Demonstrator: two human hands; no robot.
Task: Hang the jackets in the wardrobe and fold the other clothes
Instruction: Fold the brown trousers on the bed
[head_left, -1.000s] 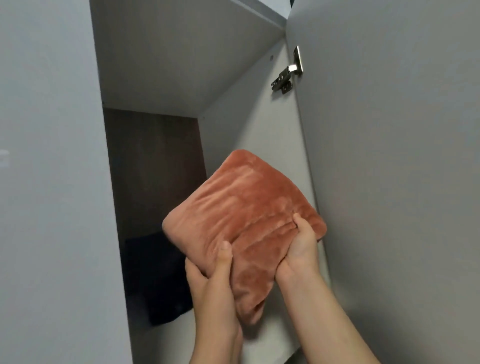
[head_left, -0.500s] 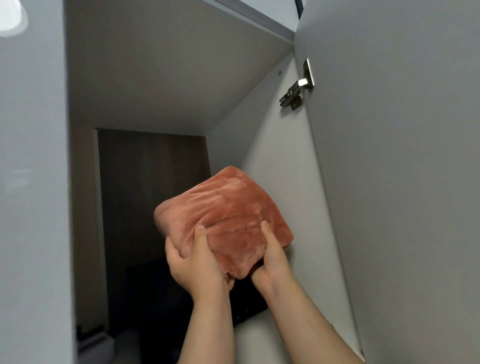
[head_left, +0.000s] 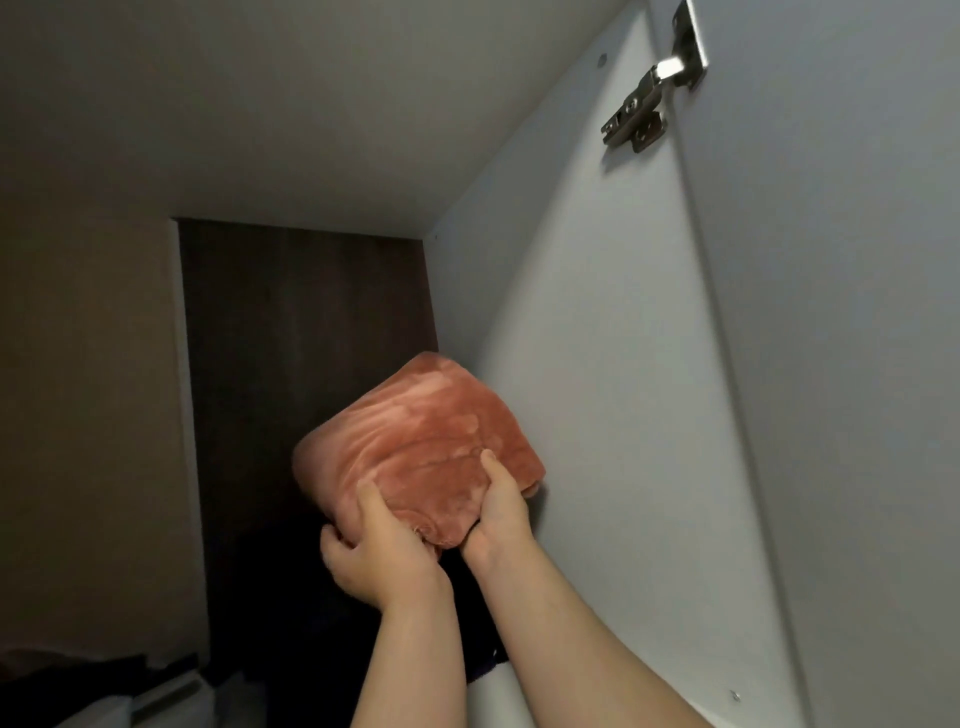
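Note:
A folded, plush, rust-pink garment (head_left: 421, 441) is held up inside a wardrobe compartment, close to the white right side panel (head_left: 571, 364). My left hand (head_left: 379, 551) grips its near left corner, thumb on top and fingers underneath. My right hand (head_left: 498, 509) grips its near right edge, thumb pressed into the fabric. Below the bundle lies a stack of dark folded clothes (head_left: 483, 623), mostly in shadow and partly hidden by my arms.
The open wardrobe door (head_left: 841, 364) stands at the right, its metal hinge (head_left: 649, 93) at the top. The compartment ceiling (head_left: 311, 104) is overhead and a dark brown back panel (head_left: 306, 364) lies behind. A beige wall panel (head_left: 88, 415) closes the left.
Both hands have carried the pink bundle deeper into the compartment toward the right panel. The view has moved closer and tilted upward.

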